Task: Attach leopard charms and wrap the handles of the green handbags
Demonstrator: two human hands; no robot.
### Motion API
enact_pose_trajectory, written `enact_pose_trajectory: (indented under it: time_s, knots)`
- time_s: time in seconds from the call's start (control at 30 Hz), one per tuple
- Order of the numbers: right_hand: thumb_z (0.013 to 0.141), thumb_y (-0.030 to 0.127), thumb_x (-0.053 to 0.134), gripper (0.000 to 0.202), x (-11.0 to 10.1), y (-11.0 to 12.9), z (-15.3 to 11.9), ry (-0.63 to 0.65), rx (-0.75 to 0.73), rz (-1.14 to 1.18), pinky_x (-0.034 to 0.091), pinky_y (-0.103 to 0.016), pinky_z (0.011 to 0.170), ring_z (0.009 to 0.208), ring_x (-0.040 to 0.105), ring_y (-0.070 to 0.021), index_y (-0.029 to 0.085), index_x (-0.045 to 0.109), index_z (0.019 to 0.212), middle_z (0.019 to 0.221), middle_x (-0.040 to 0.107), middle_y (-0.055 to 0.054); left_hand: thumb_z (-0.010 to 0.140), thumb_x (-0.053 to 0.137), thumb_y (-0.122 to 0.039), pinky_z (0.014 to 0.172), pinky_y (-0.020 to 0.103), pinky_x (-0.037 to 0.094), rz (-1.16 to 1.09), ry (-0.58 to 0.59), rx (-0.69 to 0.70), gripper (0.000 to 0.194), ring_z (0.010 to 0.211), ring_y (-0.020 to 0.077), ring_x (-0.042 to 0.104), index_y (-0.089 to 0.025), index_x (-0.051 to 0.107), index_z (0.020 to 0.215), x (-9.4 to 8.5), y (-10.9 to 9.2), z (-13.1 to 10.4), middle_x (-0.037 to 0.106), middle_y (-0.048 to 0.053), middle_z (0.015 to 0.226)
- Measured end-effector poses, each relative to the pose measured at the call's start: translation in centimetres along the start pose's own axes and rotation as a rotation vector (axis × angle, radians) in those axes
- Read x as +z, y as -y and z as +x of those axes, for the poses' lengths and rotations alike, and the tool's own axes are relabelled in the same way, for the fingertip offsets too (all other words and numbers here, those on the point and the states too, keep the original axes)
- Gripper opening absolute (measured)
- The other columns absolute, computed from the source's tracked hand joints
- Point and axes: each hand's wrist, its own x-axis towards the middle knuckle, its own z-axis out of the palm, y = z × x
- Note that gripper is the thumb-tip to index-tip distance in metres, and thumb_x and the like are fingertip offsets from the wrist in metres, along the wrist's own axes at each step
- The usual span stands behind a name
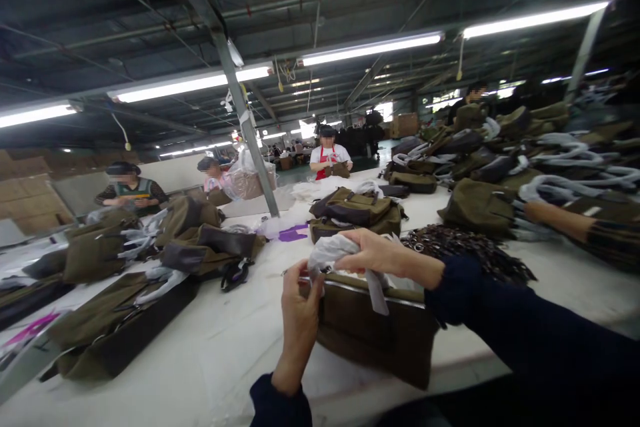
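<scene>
An olive and brown handbag (385, 333) stands upright at the table's near edge, a silver zip running along its top. Its handle (327, 250) is wrapped in white paper, and a pale strip hangs down over the bag's side. My left hand (303, 307) grips the base of the wrapped handle at the bag's left end, fingers bent round it. My right hand (373, 253) is closed on the handle from the right, above the zip. Just behind the right wrist lies a heap of dark brown straps or tassels with metal rings (470, 250).
Olive bags pile up at the left (120, 320), in the middle (357, 207) and at the right (475, 207) of the white table (230, 347). Another person's hand (560, 217) reaches in from the right. Several people work beyond; a metal post (247, 127) rises behind the table.
</scene>
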Motion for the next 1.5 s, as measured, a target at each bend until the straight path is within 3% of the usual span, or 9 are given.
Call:
enact_pose_trajectory:
  time_s: [0.23, 0.53, 0.7, 0.83, 0.97, 1.2, 1.37, 1.43, 1.5]
  knots:
    - [0.08, 0.04, 0.072, 0.038, 0.3, -1.7, -4.4, -0.633, -0.278, -0.663, 0.042, -0.046, 0.098, 0.111, 0.052, -0.0317, 0.023, 0.061, 0.113, 0.115, 0.06, -0.011, 0.09, 0.06, -0.043, 0.07, 0.025, 0.046, -0.028, 0.198, 0.019, 0.025, 0.079, 0.0178, 0.061, -0.02, 0.067, 0.097, 1.0, -0.7, 2.0, 0.069, 0.002, 0.087]
    - [0.094, 0.038, 0.054, 0.021, 0.6, -2.5, -5.6, -0.571, -0.165, -0.538, 0.044, -0.035, 0.082, 0.087, 0.06, -0.0219, 0.022, 0.069, 0.095, 0.093, 0.068, -0.006, 0.093, 0.056, -0.04, 0.073, 0.024, 0.046, -0.2, 0.554, -0.046, 0.028, 0.078, 0.0156, 0.06, -0.019, 0.064, 0.11, -0.3, -1.9, 3.8, 0.067, 0.001, 0.083]
    - [0.088, 0.042, 0.059, 0.027, -1.3, -2.2, -4.9, -0.229, -0.027, -0.122, 0.039, -0.024, 0.062, 0.067, 0.054, -0.0137, 0.018, 0.069, 0.085, 0.074, 0.063, 0.0, 0.092, 0.055, -0.045, 0.067, 0.026, 0.046, -0.322, 0.904, -0.279, 0.033, 0.064, 0.0149, 0.058, -0.015, 0.069, 0.098, -1.8, -1.1, 5.5, 0.062, 0.001, 0.066]
    - [0.085, 0.055, 0.061, 0.042, -2.3, -3.4, -5.1, 0.019, 0.118, 0.254, 0.035, -0.02, 0.051, 0.055, 0.045, -0.009, 0.015, 0.063, 0.075, 0.066, 0.055, 0.001, 0.092, 0.052, -0.046, 0.074, 0.032, 0.047, -0.484, 0.904, -0.307, 0.043, 0.066, 0.0198, 0.06, -0.016, 0.064, 0.064, -2.3, 0.1, 5.7, 0.051, 0.002, 0.051]
    - [0.084, 0.06, 0.061, 0.048, -3.0, -5.0, -6.0, 0.1, 0.139, 0.304, 0.039, -0.019, 0.053, 0.057, 0.045, -0.0076, 0.013, 0.064, 0.077, 0.07, 0.055, 0.0, 0.084, 0.063, -0.048, 0.069, 0.031, 0.045, -0.537, 0.947, -0.348, 0.038, 0.06, 0.0171, 0.054, -0.016, 0.064, 0.065, -2.8, 1.8, 5.3, 0.054, 0.002, 0.051]
    - [0.089, 0.055, 0.059, 0.045, -4.0, -4.6, -8.0, 0.118, 0.087, 0.11, 0.039, -0.019, 0.057, 0.061, 0.05, -0.0081, 0.012, 0.062, 0.075, 0.067, 0.056, 0.001, 0.086, 0.065, -0.043, 0.06, 0.024, 0.044, -0.353, 1.015, -0.383, 0.033, 0.063, 0.0139, 0.057, -0.015, 0.071, 0.102, -4.8, 0.9, 4.7, 0.068, 0.006, 0.076]
    - [0.084, 0.052, 0.065, 0.04, -3.9, -3.7, -6.6, -0.178, 0.1, 0.116, 0.043, -0.019, 0.052, 0.058, 0.052, -0.0091, 0.017, 0.058, 0.103, 0.074, 0.056, 0.004, 0.086, 0.065, -0.039, 0.071, 0.027, 0.05, -0.189, 0.702, -0.207, 0.024, 0.077, 0.0167, 0.059, -0.016, 0.07, 0.091, -4.4, -1.7, 6.6, 0.066, 0.005, 0.086]
    - [0.083, 0.049, 0.066, 0.046, -4.1, -3.6, -5.6, -0.143, 0.109, 0.075, 0.043, -0.019, 0.05, 0.058, 0.052, -0.0093, 0.019, 0.057, 0.116, 0.076, 0.057, 0.004, 0.079, 0.074, -0.035, 0.068, 0.023, 0.049, -0.147, 0.628, -0.125, 0.027, 0.078, 0.0149, 0.057, -0.018, 0.07, 0.099, -3.7, -2.2, 7.8, 0.065, 0.003, 0.093]
    - [0.084, 0.047, 0.063, 0.041, -4.5, -3.7, -4.7, -0.038, 0.092, -0.002, 0.041, -0.019, 0.051, 0.058, 0.051, -0.0094, 0.016, 0.063, 0.112, 0.074, 0.057, 0.002, 0.076, 0.076, -0.033, 0.072, 0.023, 0.049, -0.149, 0.76, -0.134, 0.034, 0.084, 0.0162, 0.058, -0.019, 0.07, 0.106, -3.1, -2.3, 9.0, 0.066, 0.005, 0.1]
